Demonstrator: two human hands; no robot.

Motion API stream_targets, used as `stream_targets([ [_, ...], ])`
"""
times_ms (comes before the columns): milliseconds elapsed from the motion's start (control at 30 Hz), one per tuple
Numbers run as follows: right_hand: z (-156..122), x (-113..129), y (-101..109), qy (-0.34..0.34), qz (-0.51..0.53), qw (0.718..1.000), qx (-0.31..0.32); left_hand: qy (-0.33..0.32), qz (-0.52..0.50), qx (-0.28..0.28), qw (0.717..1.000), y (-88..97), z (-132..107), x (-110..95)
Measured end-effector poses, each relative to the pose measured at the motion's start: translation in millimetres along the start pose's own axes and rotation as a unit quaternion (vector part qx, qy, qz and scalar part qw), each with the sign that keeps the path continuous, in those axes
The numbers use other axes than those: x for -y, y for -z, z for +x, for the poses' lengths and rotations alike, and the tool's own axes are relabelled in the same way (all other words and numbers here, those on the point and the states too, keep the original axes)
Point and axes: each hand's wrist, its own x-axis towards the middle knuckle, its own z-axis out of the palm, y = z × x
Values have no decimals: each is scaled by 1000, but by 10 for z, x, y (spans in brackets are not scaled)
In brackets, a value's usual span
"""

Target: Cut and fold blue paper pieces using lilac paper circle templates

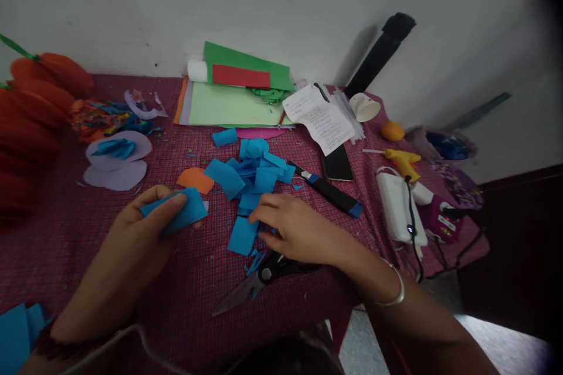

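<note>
My left hand (pixel 143 225) is closed on a small stack of blue paper pieces (pixel 189 211), the thumb pressed flat on top. My right hand (pixel 292 225) is at the near side of a loose pile of blue paper pieces (pixel 253 167). Its fingers are bent, with thumb and forefinger apart. The forefinger tip is at the edge of one blue rectangle (pixel 241 236); whether it touches is unclear. Just below this hand lie black-handled scissors (pixel 240 295), with thin blue scraps beside them. An orange paper piece (pixel 196 180) lies between my left hand and the pile.
A utility knife (pixel 328 190), a black phone (pixel 338 163) and a written sheet (pixel 320 117) lie right of the pile. Farther right are a yellow glue gun (pixel 402 161) and a white power bank (pixel 400 211) with cables. Orange paper pumpkins (pixel 39 105) stand left; coloured sheets (pixel 233 104) lie behind.
</note>
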Motion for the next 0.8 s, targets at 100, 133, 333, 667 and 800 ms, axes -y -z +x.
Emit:
stream_targets([
  [100, -1, 38, -33, 20, -8, 1000, 21, 15, -57, -89, 994, -51, 14, 5],
  [133, 5, 43, -55, 27, -16, 999, 23, 21, -74, -88, 993, -54, 25, 23],
  [333, 102, -14, -243, 29, -47, 998, -19, 23, -103, -55, 993, -19, 89, 177],
  [667, 85, 33, -187, -54, 192, 974, -108, -32, 74, -5, 997, -100, 59, 346],
  [800, 112, 23, -226, -79, 172, 978, -87, -20, 125, -5, 992, -107, 9, 392],
])
